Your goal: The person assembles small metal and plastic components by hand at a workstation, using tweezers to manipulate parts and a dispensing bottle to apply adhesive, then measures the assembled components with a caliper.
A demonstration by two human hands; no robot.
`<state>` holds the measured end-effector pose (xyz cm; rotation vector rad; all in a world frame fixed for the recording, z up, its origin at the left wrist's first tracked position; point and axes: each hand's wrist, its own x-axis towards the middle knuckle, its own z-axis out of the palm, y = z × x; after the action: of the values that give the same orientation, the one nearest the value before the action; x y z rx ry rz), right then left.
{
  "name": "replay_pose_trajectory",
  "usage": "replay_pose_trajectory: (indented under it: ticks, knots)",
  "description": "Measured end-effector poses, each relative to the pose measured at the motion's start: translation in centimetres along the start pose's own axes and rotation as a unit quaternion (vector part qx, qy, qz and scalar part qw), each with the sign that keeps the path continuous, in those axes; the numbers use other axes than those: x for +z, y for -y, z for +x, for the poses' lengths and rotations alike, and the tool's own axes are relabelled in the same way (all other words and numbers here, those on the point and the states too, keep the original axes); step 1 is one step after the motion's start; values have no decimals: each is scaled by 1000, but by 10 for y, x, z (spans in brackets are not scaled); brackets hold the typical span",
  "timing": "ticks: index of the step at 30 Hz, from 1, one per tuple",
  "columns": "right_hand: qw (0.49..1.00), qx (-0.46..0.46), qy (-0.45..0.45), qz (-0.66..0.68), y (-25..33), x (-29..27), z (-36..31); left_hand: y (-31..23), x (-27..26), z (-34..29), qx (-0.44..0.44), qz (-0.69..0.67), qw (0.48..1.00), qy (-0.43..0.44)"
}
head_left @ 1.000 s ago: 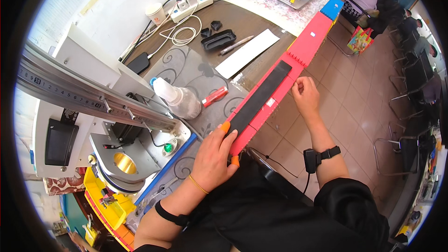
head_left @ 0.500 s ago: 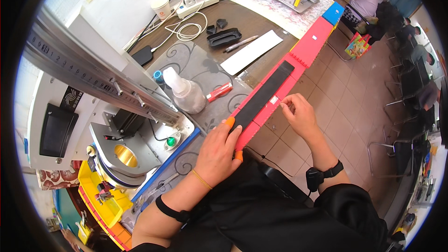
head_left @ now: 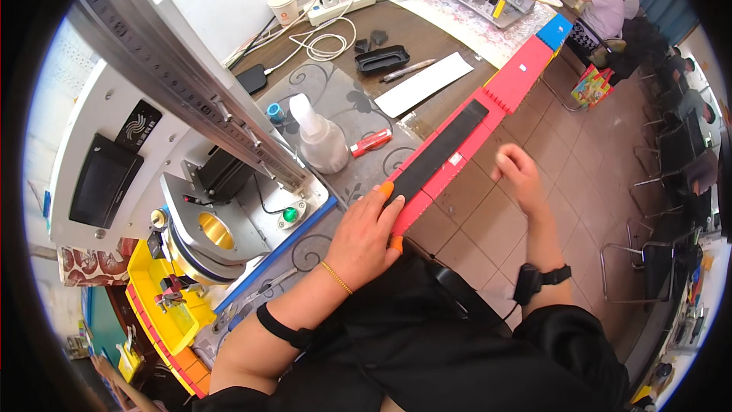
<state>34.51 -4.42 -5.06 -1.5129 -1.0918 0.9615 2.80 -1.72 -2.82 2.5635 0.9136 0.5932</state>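
Note:
My left hand (head_left: 366,230), with orange caps on two fingertips, rests on the near end of a long black strip (head_left: 438,151) that lies in a red tray (head_left: 465,149) along the table's edge. Its fingers lie flat on the strip and the tray's end. My right hand (head_left: 518,175) hangs in the air beside the tray, over the tiled floor, fingers loosely curled and holding nothing. A black band sits on my right wrist.
A white squeeze bottle (head_left: 320,137), a red marker (head_left: 371,142), a white paper strip (head_left: 423,84) and a black case (head_left: 381,59) lie on the table. A white machine with a brass ring (head_left: 216,230) stands left. Another person (head_left: 602,0) sits far right near black chairs (head_left: 671,152).
My right hand has left the red tray and drawn back toward me, away from the table's edge. My left hand stays on the strip's near end.

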Motion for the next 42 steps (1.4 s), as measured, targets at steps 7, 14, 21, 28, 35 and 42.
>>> replay_pose_trajectory:
  ticks: [7,14,21,28,35,42]
  knots:
    - [717,179,-67,-670,-83,-150,-92,0,7,-1,22,1,1000,-18]
    - [913,83,82,-390,96,-69,-117,4,8,-8,21,30,999,-20]
    - [920,-277,270,-59,205,87,-116,-21,-58,-12,-7,-475,877,-74]
    - [961,-188,196,52,214,174,2,-7,-113,-4,-112,-749,648,-80]
    - [945,-213,245,33,223,206,46,10,-111,1,-196,-622,724,-226]
    - [944,-217,245,37,224,208,43,14,-92,-11,-194,-547,772,-259]
